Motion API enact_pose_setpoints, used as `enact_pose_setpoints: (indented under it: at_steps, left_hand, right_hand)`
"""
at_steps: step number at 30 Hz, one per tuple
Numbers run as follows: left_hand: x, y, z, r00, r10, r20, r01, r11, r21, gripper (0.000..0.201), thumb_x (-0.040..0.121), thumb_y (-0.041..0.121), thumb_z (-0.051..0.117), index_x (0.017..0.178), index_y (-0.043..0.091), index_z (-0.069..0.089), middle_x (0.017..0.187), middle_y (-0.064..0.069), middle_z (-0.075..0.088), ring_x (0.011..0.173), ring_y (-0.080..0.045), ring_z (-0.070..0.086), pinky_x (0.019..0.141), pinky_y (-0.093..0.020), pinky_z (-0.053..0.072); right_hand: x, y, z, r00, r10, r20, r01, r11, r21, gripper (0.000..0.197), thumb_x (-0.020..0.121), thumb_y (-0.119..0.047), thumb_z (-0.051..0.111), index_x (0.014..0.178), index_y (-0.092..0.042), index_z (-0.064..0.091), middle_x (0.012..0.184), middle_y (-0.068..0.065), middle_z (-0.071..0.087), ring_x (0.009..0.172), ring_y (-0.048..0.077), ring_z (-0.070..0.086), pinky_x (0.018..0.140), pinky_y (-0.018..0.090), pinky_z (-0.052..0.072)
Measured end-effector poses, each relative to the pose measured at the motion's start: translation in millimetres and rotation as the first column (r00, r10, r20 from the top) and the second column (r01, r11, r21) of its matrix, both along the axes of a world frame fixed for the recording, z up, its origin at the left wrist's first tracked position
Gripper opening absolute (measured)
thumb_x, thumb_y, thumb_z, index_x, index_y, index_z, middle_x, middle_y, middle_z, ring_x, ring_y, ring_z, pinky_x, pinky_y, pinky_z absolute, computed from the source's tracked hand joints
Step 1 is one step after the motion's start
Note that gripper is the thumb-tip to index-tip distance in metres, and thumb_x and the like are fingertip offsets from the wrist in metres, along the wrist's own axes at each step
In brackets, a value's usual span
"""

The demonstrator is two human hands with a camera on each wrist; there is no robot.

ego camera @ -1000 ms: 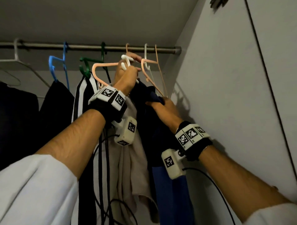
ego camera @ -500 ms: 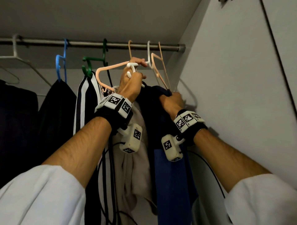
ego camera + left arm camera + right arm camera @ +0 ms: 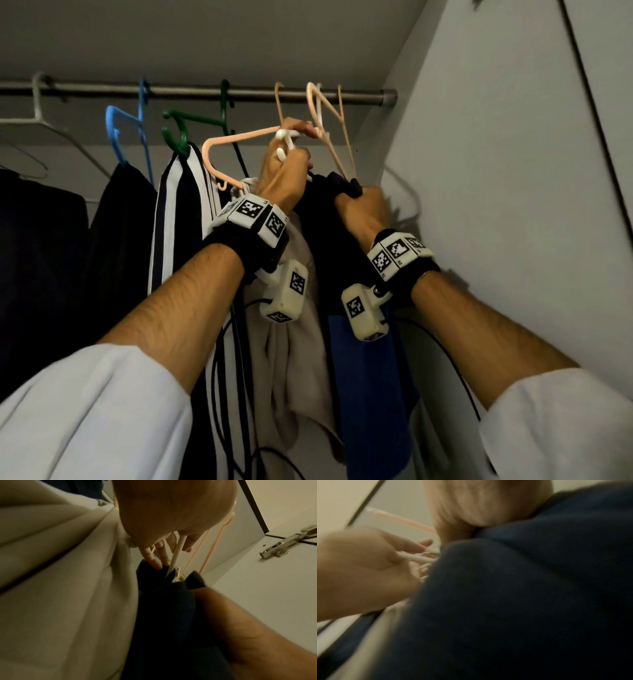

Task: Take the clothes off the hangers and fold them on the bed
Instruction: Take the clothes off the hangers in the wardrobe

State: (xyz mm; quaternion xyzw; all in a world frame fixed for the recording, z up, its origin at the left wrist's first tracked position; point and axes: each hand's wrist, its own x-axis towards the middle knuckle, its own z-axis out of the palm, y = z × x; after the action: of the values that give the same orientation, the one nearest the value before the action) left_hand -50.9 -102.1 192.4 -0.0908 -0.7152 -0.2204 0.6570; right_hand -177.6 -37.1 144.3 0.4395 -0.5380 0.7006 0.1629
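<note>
The left hand (image 3: 284, 178) has its grip curled around the white hanger (image 3: 286, 144) just under the closet rod (image 3: 191, 91). The right hand (image 3: 363, 209) clutches the dark navy garment (image 3: 318, 219) bunched at that hanger, beside the beige garment (image 3: 291, 359).

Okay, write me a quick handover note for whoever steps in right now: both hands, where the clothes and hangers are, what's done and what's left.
Left hand: raised at the closet rail, gripping the thin white plastic hanger.
Right hand: gripping the top of the dark navy garment beside it, next to the white closet side wall.
Beige garment and striped black-and-white garment hang on the metal closet rail; empty peach plastic hangers hang there too.
Done: nothing folded in view; no bed in view.
Left: free the navy garment, take down the other clothes, fold everything on the bed.
</note>
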Motion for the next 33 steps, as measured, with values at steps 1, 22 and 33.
enact_pose_setpoints:
  at_steps: [1, 22, 33]
  left_hand:
    - [-1, -2, -1, 0.999, 0.032, -0.003, -0.032, 0.999, -0.032, 0.034, 0.081, 0.006, 0.05, 0.105, 0.026, 0.063, 0.107, -0.002, 0.065, 0.094, -0.019, 0.062, 0.087, -0.046, 0.056]
    - [-5, 10, -14, 0.994, -0.097, 0.058, 0.091, 0.992, 0.09, 0.044, 0.085, -0.003, 0.041, 0.119, 0.02, 0.058, 0.121, -0.017, 0.063, 0.08, -0.037, 0.071, 0.066, -0.049, 0.062]
    - [-1, 11, -9, 0.992, -0.111, 0.064, 0.107, 0.992, 0.06, 0.039, 0.089, -0.002, 0.038, 0.112, 0.021, 0.058, 0.13, 0.01, 0.053, 0.068, -0.026, 0.068, 0.064, -0.04, 0.059]
  right_hand:
    - [4, -1, -5, 0.999, 0.044, 0.002, -0.044, 0.999, -0.03, 0.026, 0.085, -0.041, 0.066, 0.08, -0.016, 0.069, 0.074, 0.004, 0.07, 0.074, 0.027, 0.068, 0.062, 0.034, 0.053]
    - [7, 19, -43, 0.929, 0.294, 0.225, -0.277, 0.955, -0.103, 0.054, 0.064, -0.068, 0.078, 0.1, -0.027, 0.075, 0.088, -0.004, 0.079, 0.086, 0.021, 0.076, 0.088, 0.044, 0.061]
    - [10, 8, -25, 0.986, -0.145, -0.087, 0.16, 0.968, 0.192, 0.026, 0.087, -0.041, 0.069, 0.094, -0.016, 0.065, 0.088, 0.006, 0.07, 0.079, 0.025, 0.067, 0.065, 0.032, 0.053]
